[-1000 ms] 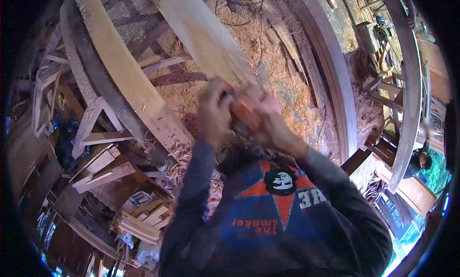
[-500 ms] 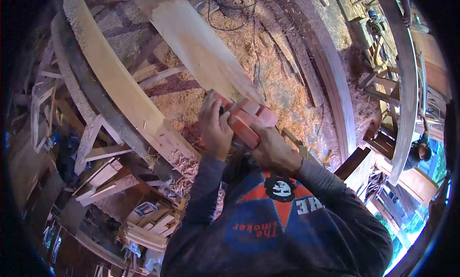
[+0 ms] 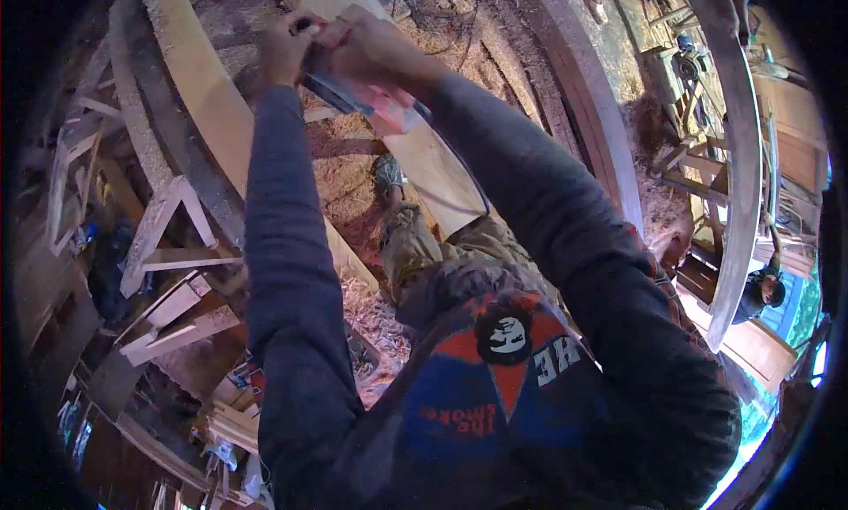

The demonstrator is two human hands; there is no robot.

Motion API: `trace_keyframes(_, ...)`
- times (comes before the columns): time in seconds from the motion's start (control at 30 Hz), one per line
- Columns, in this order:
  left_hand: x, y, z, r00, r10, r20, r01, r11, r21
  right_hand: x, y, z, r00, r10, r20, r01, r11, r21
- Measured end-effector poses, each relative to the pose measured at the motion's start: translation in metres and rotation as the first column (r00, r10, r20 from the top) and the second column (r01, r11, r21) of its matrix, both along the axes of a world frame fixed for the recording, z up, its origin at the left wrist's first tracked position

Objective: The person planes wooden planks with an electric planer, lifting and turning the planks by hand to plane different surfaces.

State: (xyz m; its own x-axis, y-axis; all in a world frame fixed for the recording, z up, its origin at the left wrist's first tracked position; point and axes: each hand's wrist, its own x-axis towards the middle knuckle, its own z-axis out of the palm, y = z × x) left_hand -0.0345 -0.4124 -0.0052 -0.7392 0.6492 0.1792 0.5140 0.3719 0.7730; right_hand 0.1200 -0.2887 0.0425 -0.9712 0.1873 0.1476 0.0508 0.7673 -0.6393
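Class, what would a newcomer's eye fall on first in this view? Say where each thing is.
Probably the red star on the dark shirt, low, just right of centre. The left hand and right hand, near the top, hold a blurred reddish tool over a pale board.

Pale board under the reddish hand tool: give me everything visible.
The board is long, pale yellowish and looks wooden, with a flat-looking upper face. It slants from the top of the view down to the person's legs, where its near end shows. The hand tool covers its middle, apparently resting on it; the right sleeve hides more. Its underside isn't visible.
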Motion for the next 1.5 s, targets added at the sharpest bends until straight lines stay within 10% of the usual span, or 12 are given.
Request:
trace_keyframes(0.17, 0.196, -0.012, 0.026, 0.990, 0.139, -0.002, -0.138, 0.990, 0.034, 0.172, -0.011, -0.046, 0.995, -0.082, 0.062, 0.083, 0.996, -0.016)
trace_keyframes(0.27, 0.312, -0.022, 0.030, 0.995, 0.042, 0.085, -0.046, 0.998, 0.049, 0.278, -0.040, 0.055, 0.988, -0.115, 0.102, 0.125, 0.987, -0.097)
trace_keyframes(0.37, 0.359, -0.024, 0.034, 0.993, 0.030, 0.115, -0.033, 0.999, 0.027, 0.325, -0.041, 0.066, 0.790, -0.215, 0.574, 0.485, 0.792, -0.371)
trace_keyframes(0.47, 0.344, -0.018, 0.019, 0.995, 0.040, 0.086, -0.044, 0.998, 0.048, 0.326, -0.037, 0.046, 0.712, -0.160, 0.684, 0.479, 0.823, -0.306)
trace_keyframes(0.67, 0.207, 0.009, 0.002, 0.997, 0.006, 0.083, -0.010, 0.998, 0.055, 0.186, 0.000, 0.026, 0.936, -0.119, 0.332, 0.231, 0.918, -0.322)
trace_keyframes(0.87, 0.045, 0.039, -0.009, 0.994, -0.067, 0.086, 0.048, 0.978, 0.201, 0.044, 0.035, -0.029, 0.994, -0.061, 0.096, 0.058, 0.998, 0.032)
trace_keyframes(1.03, 0.170, 0.006, 0.020, 0.999, 0.042, 0.018, -0.042, 0.999, -0.009, 0.149, 0.013, 0.009, 0.999, 0.049, 0.023, -0.052, 0.989, 0.139)
trace_keyframes(1.07, 0.212, -0.003, 0.018, 0.997, 0.074, -0.028, -0.073, 0.997, 0.036, 0.197, 0.002, -0.024, 0.999, -0.022, 0.042, 0.025, 0.997, -0.070)
trace_keyframes(1.17, 0.325, -0.026, 0.027, 0.998, 0.021, 0.062, -0.021, 1.000, -0.013, 0.299, -0.023, 0.042, 0.931, -0.047, 0.361, 0.209, 0.882, -0.422)
trace_keyframes(1.33, 0.365, -0.037, 0.032, 0.988, 0.066, 0.138, -0.060, 0.997, -0.051, 0.336, -0.035, 0.056, 0.730, 0.015, 0.684, 0.301, 0.891, -0.340)
trace_keyframes(1.5, 0.264, -0.029, 0.003, 0.996, 0.075, -0.053, -0.069, 0.991, 0.116, 0.223, -0.045, 0.065, 0.943, -0.140, 0.301, 0.266, 0.862, -0.432)
